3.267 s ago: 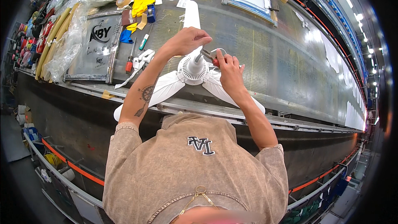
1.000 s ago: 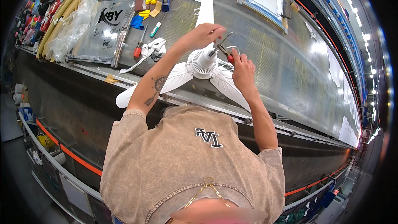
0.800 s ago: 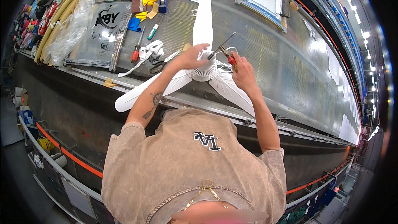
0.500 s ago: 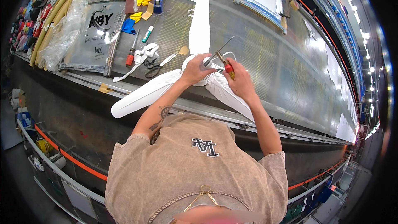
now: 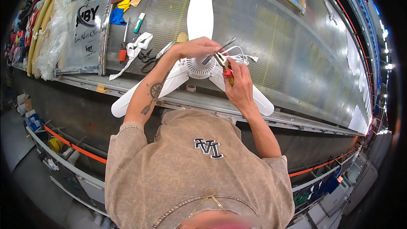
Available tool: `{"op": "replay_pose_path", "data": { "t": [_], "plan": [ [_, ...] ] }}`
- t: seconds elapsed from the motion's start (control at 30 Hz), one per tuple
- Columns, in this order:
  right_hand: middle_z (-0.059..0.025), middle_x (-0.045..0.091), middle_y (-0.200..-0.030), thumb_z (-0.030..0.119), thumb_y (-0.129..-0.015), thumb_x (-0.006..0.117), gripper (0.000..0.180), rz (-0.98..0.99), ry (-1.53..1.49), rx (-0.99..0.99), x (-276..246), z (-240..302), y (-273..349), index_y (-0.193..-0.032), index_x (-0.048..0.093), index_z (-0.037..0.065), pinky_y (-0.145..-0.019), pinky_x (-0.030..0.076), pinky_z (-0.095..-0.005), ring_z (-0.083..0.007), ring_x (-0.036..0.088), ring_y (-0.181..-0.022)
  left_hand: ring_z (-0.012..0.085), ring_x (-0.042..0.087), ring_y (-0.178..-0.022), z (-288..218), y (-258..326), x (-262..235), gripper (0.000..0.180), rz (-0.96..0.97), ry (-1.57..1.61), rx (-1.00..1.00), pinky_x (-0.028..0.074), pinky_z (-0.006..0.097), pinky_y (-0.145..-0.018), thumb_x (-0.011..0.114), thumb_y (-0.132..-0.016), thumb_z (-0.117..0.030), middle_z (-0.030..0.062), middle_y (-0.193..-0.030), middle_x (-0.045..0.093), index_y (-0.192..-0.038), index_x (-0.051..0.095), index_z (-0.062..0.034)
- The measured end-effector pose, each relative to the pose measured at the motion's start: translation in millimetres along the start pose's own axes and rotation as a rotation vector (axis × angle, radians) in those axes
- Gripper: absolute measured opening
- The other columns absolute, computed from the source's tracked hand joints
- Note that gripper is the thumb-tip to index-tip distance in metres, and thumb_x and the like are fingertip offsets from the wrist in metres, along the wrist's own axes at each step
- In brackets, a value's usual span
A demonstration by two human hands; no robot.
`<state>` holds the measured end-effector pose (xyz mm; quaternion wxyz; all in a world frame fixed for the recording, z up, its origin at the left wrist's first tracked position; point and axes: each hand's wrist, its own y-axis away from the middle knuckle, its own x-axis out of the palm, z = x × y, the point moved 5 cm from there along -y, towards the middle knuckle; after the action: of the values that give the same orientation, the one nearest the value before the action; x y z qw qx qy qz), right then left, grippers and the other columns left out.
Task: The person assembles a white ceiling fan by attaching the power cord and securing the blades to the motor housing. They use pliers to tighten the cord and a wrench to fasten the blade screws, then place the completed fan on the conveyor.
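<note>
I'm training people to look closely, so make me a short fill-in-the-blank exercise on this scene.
1. The right hand grips the pliers near a fan with ____ blades.
2. The screwdriver on the table has a handle coloured ____.
3. The plug lies on the ____-hand side of the fan's hub.
4. The cloth strip between the screwdriver and the scissors is coloured ____.
Missing words: three; red; right; white.
</note>
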<state>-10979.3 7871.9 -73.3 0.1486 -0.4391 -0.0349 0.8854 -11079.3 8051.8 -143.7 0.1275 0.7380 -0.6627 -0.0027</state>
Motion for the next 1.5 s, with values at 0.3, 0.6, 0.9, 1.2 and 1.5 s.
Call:
{"op": "replay_pose_path", "data": {
  "t": [0.3,0.6,0.9,1.2,1.5],
  "plan": [
    [-0.0156,0.059,-0.108,0.003,-0.083,0.077,0.064,0.072,-0.055,0.067,0.7,-18.9,-5.6,-0.144,0.056,0.007,-0.085,0.051,-0.0452,-0.0339,0.060,-0.097,0.0024,0.058,-0.065,18.2,-50.9,-9.5,0.034,0.124,0.144,-0.122,0.045,0.020,-0.057,0.071,-0.101,-0.032,-0.0024,-0.079,0.069,-0.112,0.077,-0.0002],
    [-0.0159,0.058,-0.109,-0.002,-0.073,0.079,0.070,0.078,-0.071,-0.018,1.3,-22.6,-2.7,-0.139,0.059,0.005,-0.079,0.049,-0.0442,-0.0332,0.059,-0.093,0.0071,0.063,-0.081,37.7,-34.7,-12.2,0.028,-0.011,0.242,-0.252,0.049,0.025,-0.080,0.067,-0.102,-0.023,0.0012,-0.082,0.071,-0.109,0.077,0.0028],
    [-0.0062,0.057,-0.110,0.010,-0.074,0.081,0.057,-0.007,-0.041,-0.035,17.6,-13.9,14.5,-0.129,0.070,0.020,-0.080,0.045,-0.0405,-0.0264,0.058,-0.099,0.0001,0.050,-0.065,46.1,-23.4,-3.9,0.030,-0.139,0.228,-0.461,0.036,0.020,-0.057,0.063,-0.106,-0.023,-0.0061,-0.073,0.063,-0.120,0.074,0.0009],
    [-0.0058,0.058,-0.107,0.010,-0.073,0.081,0.053,0.005,-0.156,0.045,14.4,-25.3,6.1,-0.124,0.074,0.021,-0.078,0.047,-0.0399,-0.0261,0.059,-0.093,0.0012,0.048,-0.062,46.5,-22.2,1.5,0.031,-0.257,0.214,-0.428,0.036,0.022,-0.056,0.062,-0.106,-0.024,-0.0038,-0.071,0.062,-0.116,0.076,0.0013],
    [-0.0114,0.063,-0.101,-0.001,-0.067,0.081,0.065,0.149,-0.420,0.229,14.4,-49.1,-13.8,-0.130,0.067,0.006,-0.068,0.052,-0.0366,-0.0274,0.061,-0.081,0.0019,0.056,-0.069,46.7,-18.8,1.4,0.026,-0.338,0.242,-0.427,0.042,0.021,-0.060,0.063,-0.105,-0.016,-0.0027,-0.075,0.065,-0.115,0.077,0.0026]
  ]
}}
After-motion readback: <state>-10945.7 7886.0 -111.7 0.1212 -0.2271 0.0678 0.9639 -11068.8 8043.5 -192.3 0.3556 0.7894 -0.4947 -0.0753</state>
